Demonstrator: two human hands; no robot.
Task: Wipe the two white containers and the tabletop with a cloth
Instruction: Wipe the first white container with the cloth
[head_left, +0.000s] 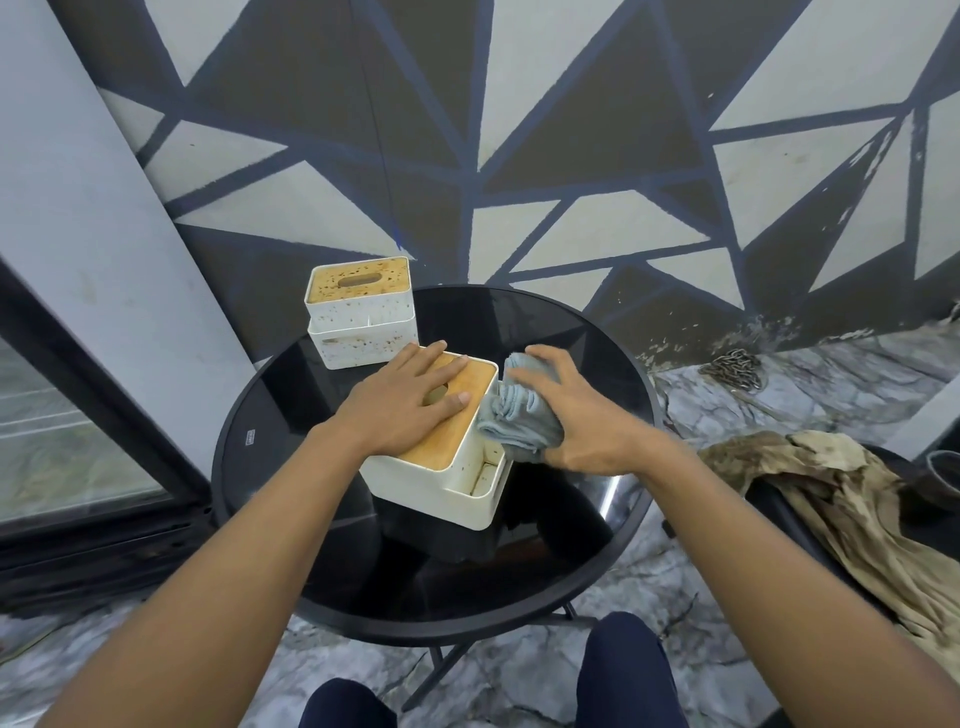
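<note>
Logging what I see on the round black glass desk (311, 545), item by item.

Near white container (434, 491): rectangular, wooden lid (457, 415) with a slot, sits at the desk's centre. Its long axis runs from near-left to far-right, so one short end points toward the wall. An open side compartment (485, 470) runs along its right flank.

Left hand (402, 397): laid flat on the wooden lid, palm down, fingers (441, 366) spread and extended toward the far right, not gripping, only pressing the lid.

Right hand (576, 415): closed around the cloth (511, 410), fingers curled over the top of the bunch. I record it as grasping the cloth.

Cloth: grey-blue, crumpled into folds, pressed against the right side of the near container, at the far end of the side compartment.

Far white container (361, 322): same type, lid speckled with brown spots, walls also spotted. It stands at the desk's far-left edge, well apart from the hands, its long axis running roughly left to right, its side compartment facing me.

Other entries: a stained tan rag (831, 509) draped over a dark object to the right of the desk; a chain (735, 366) on the marble floor (779, 395) by the wall; a wall (571, 130) painted in triangles.
</note>
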